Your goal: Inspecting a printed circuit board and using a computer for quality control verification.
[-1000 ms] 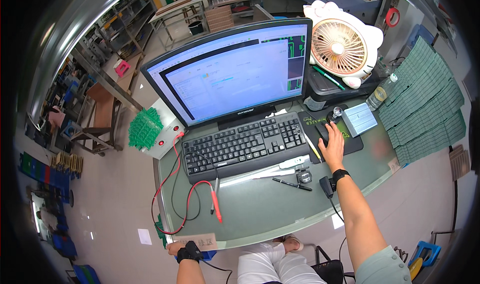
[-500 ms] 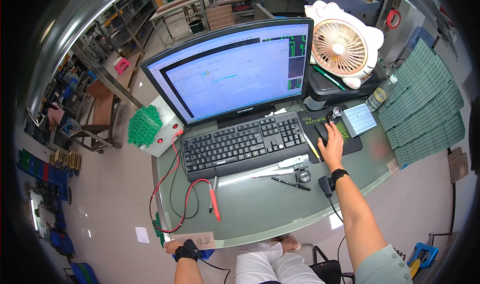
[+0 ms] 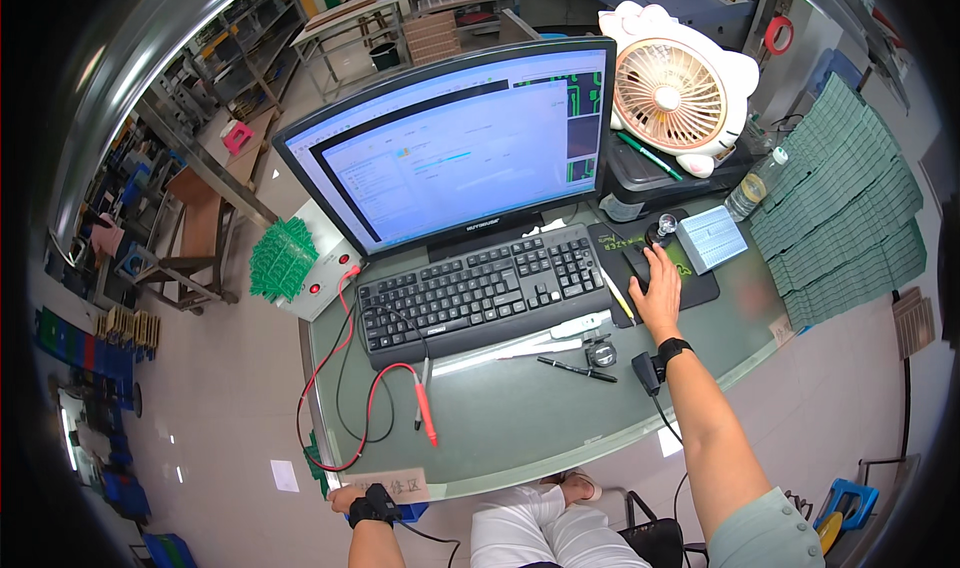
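My right hand [image 3: 657, 293] lies over a dark computer mouse [image 3: 637, 259] on the black mouse pad [image 3: 700, 286], and its fingers cover most of the mouse. To the left of it is a black keyboard [image 3: 490, 293], below a lit monitor [image 3: 450, 158] showing several windows. At the desk's front left corner my left hand [image 3: 345, 496] is closed beside a paper label [image 3: 408, 485]; what its fingers hold, if anything, cannot be made out. A red test probe [image 3: 426, 415] lies on the desk above that hand.
Behind the mouse pad stand a light blue block [image 3: 712, 238], a bottle [image 3: 750, 193] and a white fan [image 3: 670, 93]. Stacked green boards [image 3: 840, 208] fill the right side. A black pen [image 3: 577, 369] lies before the keyboard. Green boards [image 3: 282, 260] rest on a white box at left.
The whole view has shifted slightly, so the desk items appear a little farther left. Both hands keep their places, the right one on the mouse.
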A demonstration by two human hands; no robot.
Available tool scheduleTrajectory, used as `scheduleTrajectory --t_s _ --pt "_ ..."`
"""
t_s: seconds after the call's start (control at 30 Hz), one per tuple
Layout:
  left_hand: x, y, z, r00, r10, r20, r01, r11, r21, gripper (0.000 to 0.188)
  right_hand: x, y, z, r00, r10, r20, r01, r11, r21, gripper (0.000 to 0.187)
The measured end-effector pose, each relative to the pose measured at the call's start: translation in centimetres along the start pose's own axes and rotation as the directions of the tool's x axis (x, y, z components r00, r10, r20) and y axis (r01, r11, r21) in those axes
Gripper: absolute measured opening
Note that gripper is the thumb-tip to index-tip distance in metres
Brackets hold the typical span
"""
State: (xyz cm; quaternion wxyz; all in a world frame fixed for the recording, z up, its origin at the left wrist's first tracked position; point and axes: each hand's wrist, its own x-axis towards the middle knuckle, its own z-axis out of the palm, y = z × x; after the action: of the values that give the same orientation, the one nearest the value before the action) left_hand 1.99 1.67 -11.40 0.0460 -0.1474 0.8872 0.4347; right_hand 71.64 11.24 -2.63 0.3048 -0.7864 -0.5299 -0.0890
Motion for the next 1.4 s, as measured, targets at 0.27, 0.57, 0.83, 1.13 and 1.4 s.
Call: scheduleTrajectory --t_s 0.27,0.57,0.83,1.13,1.4 --pt "0.7 -1.1 1.2 0.997 -0.049 0.058 0.048 0.999 0.026 0.053 0.0 0.9 -0.6 1.0 0.006 -0.009 -0.006 1.0 -0.03 0.065" --pt "-1.5 0.1 -0.3 0.985 -0.042 0.166 0.032 0.998 0.062 0.045 -0.1 1.0 -0.2 1.0 -0.006 -0.022 0.005 1.0 -0.021 0.064" --pt "-0.3 0.1 -1.0 0.977 0.026 0.211 -0.071 0.975 0.211 0.053 -0.1 0.2 0.1 1.0 -0.015 -0.022 0.015 1.0 -0.005 0.065" --pt "-2.3 0.8 -1.4 0.963 0.151 0.224 -0.228 0.899 0.373 0.042 -0.1 0.5 -0.2 1.0 -0.009 -0.025 0.009 1.0 -0.015 0.065" --pt "-1.6 -0.2 -0.8 0.968 0.178 0.18 -0.232 0.907 0.352 0.035 0.0 0.6 -0.2 1.0 -0.004 -0.022 0.004 1.0 -0.013 0.064"
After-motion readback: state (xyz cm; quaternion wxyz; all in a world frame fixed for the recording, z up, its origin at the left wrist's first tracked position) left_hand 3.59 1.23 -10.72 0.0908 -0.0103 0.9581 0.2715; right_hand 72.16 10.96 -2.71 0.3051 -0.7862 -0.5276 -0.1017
